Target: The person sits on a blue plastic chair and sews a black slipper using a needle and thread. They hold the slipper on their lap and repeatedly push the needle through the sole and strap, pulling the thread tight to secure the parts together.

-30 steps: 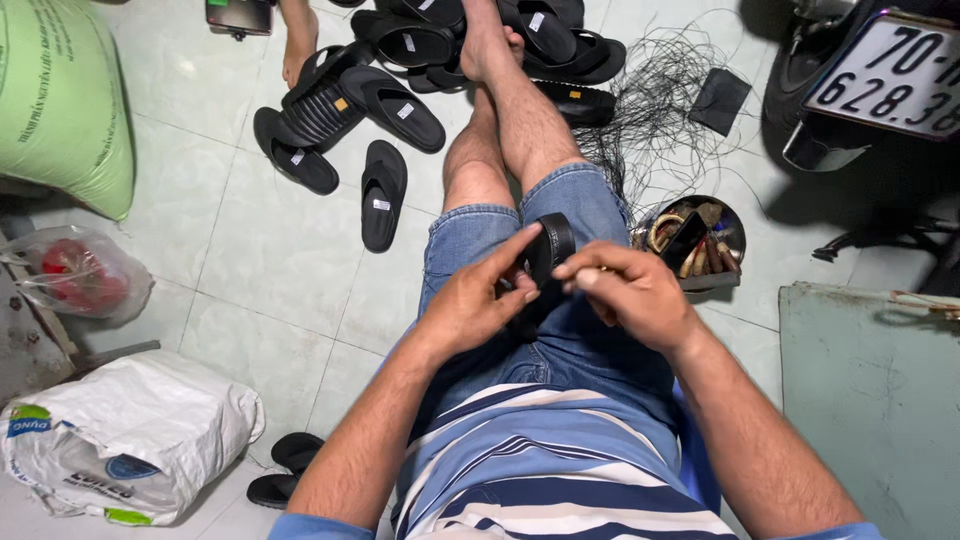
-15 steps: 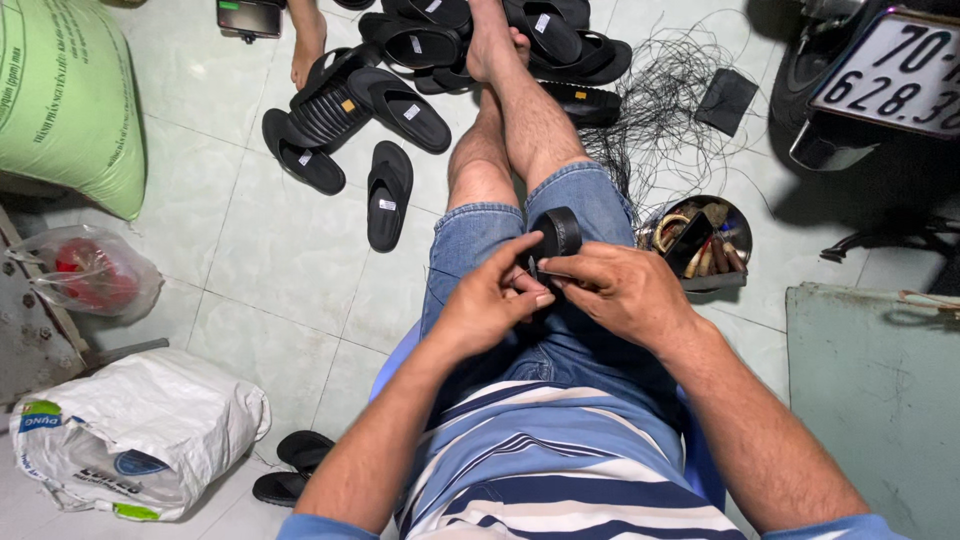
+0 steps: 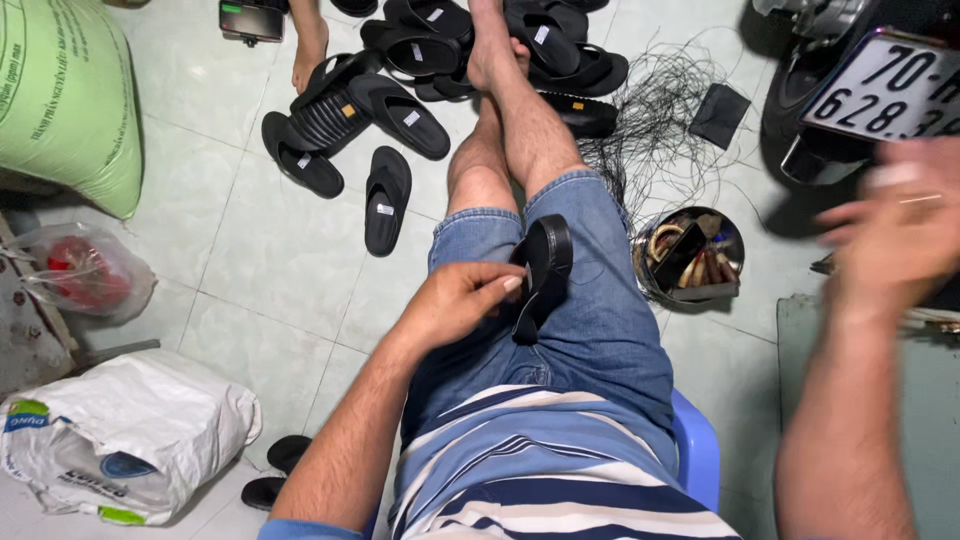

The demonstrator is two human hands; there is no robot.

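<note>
So here's where things stand. The person sits on a blue stool (image 3: 697, 450) with one black sandal (image 3: 540, 272) lying on their lap, just above centre of the frame, resting on the denim shorts (image 3: 590, 330). The left hand (image 3: 455, 300) is closed loosely around the sandal's edge, fingertips pinching its side to hold it steady. The right hand (image 3: 890, 235) is off at the right edge, lifted away from the lap and blurred; the fingers look spread and I think there's something thin between them, maybe a needle or a bit of thread, but honestly I can't tell whether it holds anything.

How far along? My guess is this one sandal is mid-job, being stitched or threaded, and not finished, since it's on the lap and not on the floor with the rest. There's a heap of black sandals (image 3: 400, 100) across the top centre of the frame, some stacked, some loose, with one lone sandal (image 3: 386, 198) lying apart on the tiles. Can't say which of those are done and which are waiting, they all look alike from here.

Supplies are close by: a tangle of dark thread (image 3: 665, 120) on the floor upper right, and a round tin (image 3: 690, 258) of bits and tools just right of the knee. A white sack (image 3: 120, 435) sits lower left and a green sack (image 3: 65, 100) upper left.

So, plenty of material around, and one piece in hand.
</note>
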